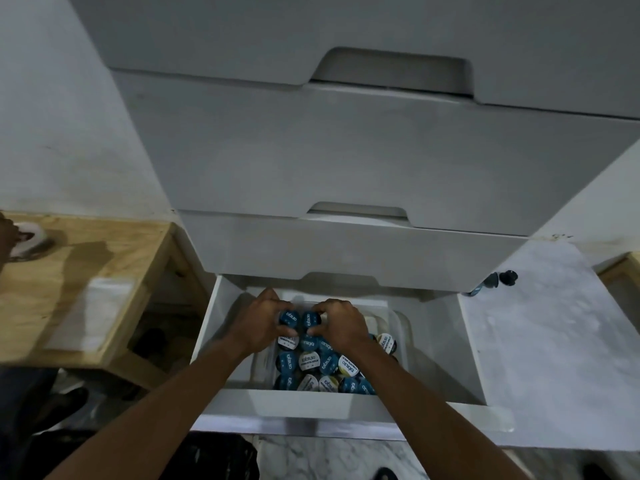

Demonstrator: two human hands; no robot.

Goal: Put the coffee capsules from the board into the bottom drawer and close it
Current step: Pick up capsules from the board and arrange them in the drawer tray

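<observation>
Left hand (258,323), right hand (343,323) over capsules (328,362)

I see three shut grey drawers (346,150) stacked up top, each with a notch grip in its lower edge. Pale wall (52,116) on the left. Below it is a wooden table (114,258), with a blurred white thing (33,233) at its far corner and a clear sheet (100,306) flat nearer me. Marble floor (329,459) along the bottom, black bag (214,459) on it. More wood (623,282) at the right edge.
</observation>
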